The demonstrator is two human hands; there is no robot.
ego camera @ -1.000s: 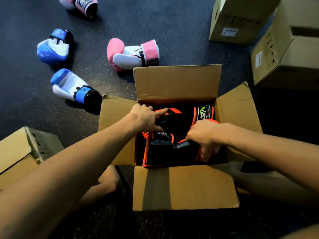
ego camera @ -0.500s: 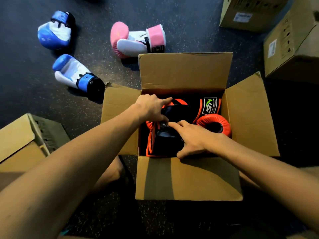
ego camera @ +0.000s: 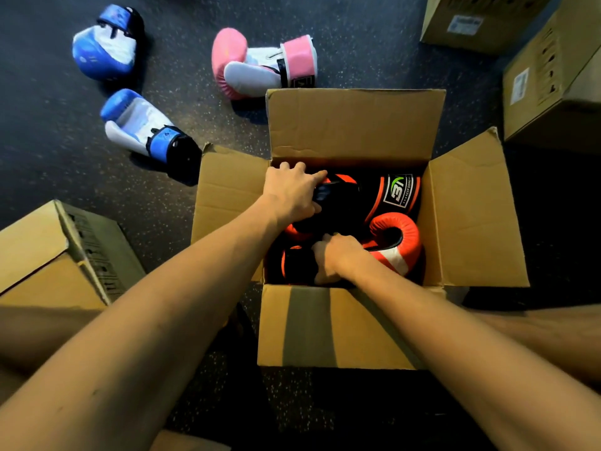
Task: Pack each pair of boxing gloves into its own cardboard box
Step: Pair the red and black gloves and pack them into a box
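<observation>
An open cardboard box [ego camera: 354, 323] stands on the floor [ego camera: 357, 34] with its flaps up and out. Inside lie the far black-and-orange glove [ego camera: 398, 193], logo cuff to the right, and the near black-and-orange glove [ego camera: 406, 229], orange padding up. Beyond the box, on its left side, lie a pink-and-white glove [ego camera: 260, 65], a blue-and-white glove [ego camera: 104, 47] and a second blue-and-white glove [ego camera: 143, 128].
</observation>
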